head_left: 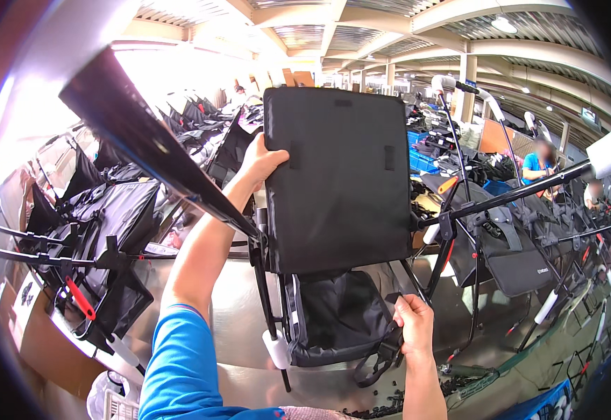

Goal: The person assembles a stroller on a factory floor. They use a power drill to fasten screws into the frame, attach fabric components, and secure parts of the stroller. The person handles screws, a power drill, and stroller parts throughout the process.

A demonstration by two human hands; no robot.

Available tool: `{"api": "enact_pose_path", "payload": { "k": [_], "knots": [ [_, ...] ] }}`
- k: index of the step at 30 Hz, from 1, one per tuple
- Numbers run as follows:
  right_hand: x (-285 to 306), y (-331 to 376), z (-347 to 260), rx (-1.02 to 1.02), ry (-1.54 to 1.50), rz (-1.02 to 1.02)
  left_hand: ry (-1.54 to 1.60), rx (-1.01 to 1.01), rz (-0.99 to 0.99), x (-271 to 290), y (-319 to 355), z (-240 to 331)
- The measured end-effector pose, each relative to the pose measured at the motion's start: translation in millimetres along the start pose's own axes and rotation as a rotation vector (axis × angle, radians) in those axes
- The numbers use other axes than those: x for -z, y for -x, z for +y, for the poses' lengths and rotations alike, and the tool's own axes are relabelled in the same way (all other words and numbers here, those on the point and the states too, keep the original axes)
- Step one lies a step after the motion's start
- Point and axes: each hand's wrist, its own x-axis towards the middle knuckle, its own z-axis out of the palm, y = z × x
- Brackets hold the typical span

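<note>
Black cushion panel (339, 175), flat and squarish, stands upright in the middle of the head view, held up in front of me; my left hand (260, 162) is closed on its left edge, thumb across the front face and fingers hidden behind it; two small dark rectangular tabs sit on the front, one near my thumb, one toward the right side, and a third small patch sits near the top edge; below the panel hangs a black fabric bag (337, 318), slung in a black tube frame (452, 217); my right hand (413, 323) is curled shut on a black strap (388, 344) at the bag's lower right corner; a loop of that strap hangs beneath my fingers; a white cap (277, 348) ends the frame leg just left of the bag; my blue sleeve (179, 364) comes up from the lower edge; a dark bar (158, 147) crosses diagonally at upper left, close to the camera; to my left stand more folded black frames with fabric seats (102, 231), one carrying a red clip (80, 298); a brown cardboard box (43, 343) with a white label on its side sits at lower left; blue crates (424, 162) lie behind the panel on the right; a person in a blue shirt (537, 166) is at far right, well apart from me.
</note>
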Motion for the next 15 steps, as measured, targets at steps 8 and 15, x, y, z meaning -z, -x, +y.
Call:
{"api": "enact_pose_path", "payload": {
  "k": [8,15],
  "knots": [
    [-37,-52,-49,0.416,0.082,0.222,-0.184,-0.130,-0.071,-5,36,36],
    [-160,-114,-90,1.120,0.339,0.296,-0.185,-0.317,-0.329,-16,68,57]
  ]
}}
